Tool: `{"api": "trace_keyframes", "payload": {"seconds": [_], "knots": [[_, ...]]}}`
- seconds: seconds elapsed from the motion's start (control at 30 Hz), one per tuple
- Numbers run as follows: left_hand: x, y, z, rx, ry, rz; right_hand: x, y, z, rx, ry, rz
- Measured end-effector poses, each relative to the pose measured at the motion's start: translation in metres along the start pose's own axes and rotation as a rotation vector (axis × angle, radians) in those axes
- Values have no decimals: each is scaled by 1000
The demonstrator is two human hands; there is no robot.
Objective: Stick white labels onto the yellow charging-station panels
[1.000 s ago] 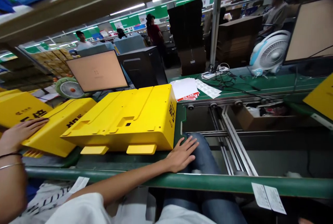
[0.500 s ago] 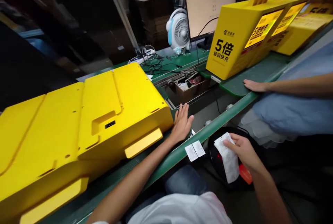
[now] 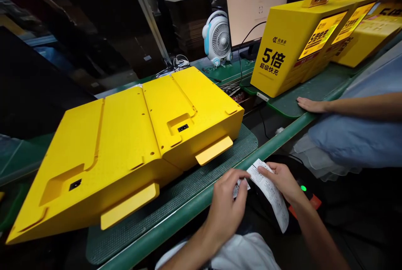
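My right hand (image 3: pixel 284 181) pinches a strip of white printed labels (image 3: pixel 272 194), which hangs down in a curve. My left hand (image 3: pixel 226 199) is at the near green rail (image 3: pixel 193 206), its thumb and forefinger curled round a small white label (image 3: pixel 240 187). The forefinger's tip is by the strip's upper end. Beyond the rail, two yellow boxes lie side by side on a green ribbed board: a nearer yellow box (image 3: pixel 122 136) and a farther yellow box (image 3: pixel 207 98). Each shows a recessed black socket and a protruding yellow handle.
Farther right, upright yellow boxes (image 3: pixel 282 23) with lit screens stand on the line. Another person's hand (image 3: pixel 310 105) rests by the rail; other hands hold a box handle. A monitor (image 3: pixel 257 8) and a small fan (image 3: pixel 217 37) stand behind. A green light (image 3: pixel 303 188) glows below.
The two yellow boxes have shifted right along the line. My left hand has left the box's end and come back to the labels at the rail. The light below turned from red to green.
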State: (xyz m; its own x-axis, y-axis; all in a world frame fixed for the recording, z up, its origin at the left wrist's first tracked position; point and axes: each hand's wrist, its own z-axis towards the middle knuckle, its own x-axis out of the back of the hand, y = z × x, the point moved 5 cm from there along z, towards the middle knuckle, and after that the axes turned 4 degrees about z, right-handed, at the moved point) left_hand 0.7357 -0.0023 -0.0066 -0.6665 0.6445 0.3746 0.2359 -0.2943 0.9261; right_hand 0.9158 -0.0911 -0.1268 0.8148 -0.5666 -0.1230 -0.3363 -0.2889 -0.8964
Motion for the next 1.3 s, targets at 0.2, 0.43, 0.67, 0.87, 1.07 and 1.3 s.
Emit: {"api": "trace_keyframes", "payload": {"seconds": [0.2, 0.43, 0.67, 0.87, 1.07, 1.3], "knots": [[-43, -45, -44, 403, -100, -185, -3, 7, -3, -26, 54, -17], [-70, -51, -54, 464, -180, -276, 0, 8, -7, -30, 118, -95], [-65, -43, -41, 335, -184, -184, -1, -2, -1, -2, 173, -252], [-71, -42, -16, 294, -234, 24, -2, -12, -4, 92, 99, -310], [-74, -41, -8, 292, -242, 70, 7, 7, -21, -15, -134, -144], [-73, -47, -45, 326, -172, -81, 12, 27, -27, -114, -134, -111]]}}
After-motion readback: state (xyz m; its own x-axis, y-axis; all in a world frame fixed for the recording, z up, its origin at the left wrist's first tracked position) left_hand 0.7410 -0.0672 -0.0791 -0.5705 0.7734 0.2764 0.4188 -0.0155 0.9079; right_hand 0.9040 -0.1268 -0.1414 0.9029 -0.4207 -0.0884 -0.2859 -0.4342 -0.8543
